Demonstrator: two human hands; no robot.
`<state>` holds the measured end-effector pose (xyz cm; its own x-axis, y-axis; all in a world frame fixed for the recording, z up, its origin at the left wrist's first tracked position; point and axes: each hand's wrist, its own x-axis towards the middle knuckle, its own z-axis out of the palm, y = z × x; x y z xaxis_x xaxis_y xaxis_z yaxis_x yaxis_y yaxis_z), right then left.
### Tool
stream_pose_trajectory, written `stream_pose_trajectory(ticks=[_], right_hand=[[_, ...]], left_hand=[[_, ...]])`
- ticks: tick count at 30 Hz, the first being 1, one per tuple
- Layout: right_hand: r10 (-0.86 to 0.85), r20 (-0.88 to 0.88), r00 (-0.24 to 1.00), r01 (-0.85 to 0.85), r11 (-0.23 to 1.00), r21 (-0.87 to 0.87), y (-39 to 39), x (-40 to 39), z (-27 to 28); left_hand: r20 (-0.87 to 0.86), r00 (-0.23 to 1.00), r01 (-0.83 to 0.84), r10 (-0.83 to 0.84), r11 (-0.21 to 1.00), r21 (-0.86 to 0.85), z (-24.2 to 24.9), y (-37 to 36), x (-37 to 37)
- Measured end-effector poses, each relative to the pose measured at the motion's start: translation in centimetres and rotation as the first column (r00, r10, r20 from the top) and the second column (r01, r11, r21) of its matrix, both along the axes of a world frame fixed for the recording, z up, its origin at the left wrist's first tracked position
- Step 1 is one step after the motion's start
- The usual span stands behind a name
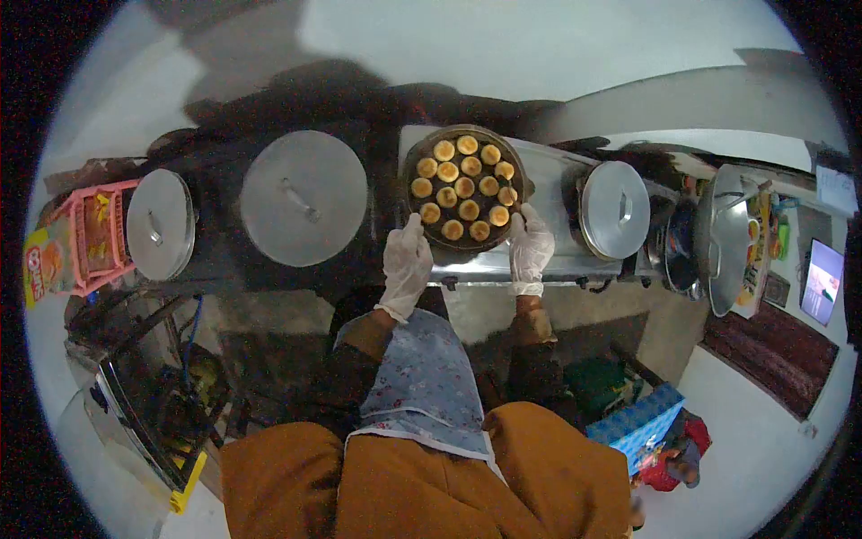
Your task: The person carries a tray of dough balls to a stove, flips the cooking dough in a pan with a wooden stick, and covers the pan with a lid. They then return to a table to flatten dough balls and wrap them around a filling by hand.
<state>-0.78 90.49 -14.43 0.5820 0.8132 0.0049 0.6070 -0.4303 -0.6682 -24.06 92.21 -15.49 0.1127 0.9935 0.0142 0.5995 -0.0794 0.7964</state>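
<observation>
My left hand (408, 262), in a clear plastic glove, grips the near left edge of a dark round pan (405, 175). On the pan's near right edge, my gloved right hand (532, 252) has its fingers closed at the rim. Several small round cakes (464, 187), golden to brown on top, lie spread across the pan. It is held level over the left part of a silver stove (558, 196), whose knobs show along the front.
Left of the stove are a large metal lid (305, 198), a smaller lid (160, 226) and a pink basket (101, 241). A lidded pot (615, 211) and a wok (727, 238) stand to the right. A person (687, 454) is low at right, beside a blue box (637, 424).
</observation>
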Motion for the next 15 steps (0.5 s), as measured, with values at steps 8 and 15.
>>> stream_pose_trajectory(ticks=[8,15], right_hand=[[-0.027,-0.623,0.782,0.246,0.931,0.269,1.3,-4.2,4.5],[0.358,-0.531,0.768,-0.366,0.926,0.096,6.9,-21.9,5.9]], left_hand=[[-0.020,0.999,-0.044,0.043,0.997,-0.059,3.2,-2.8,-5.3],[-0.028,0.999,-0.024,0.022,0.998,-0.060,4.5,-9.7,-16.6]])
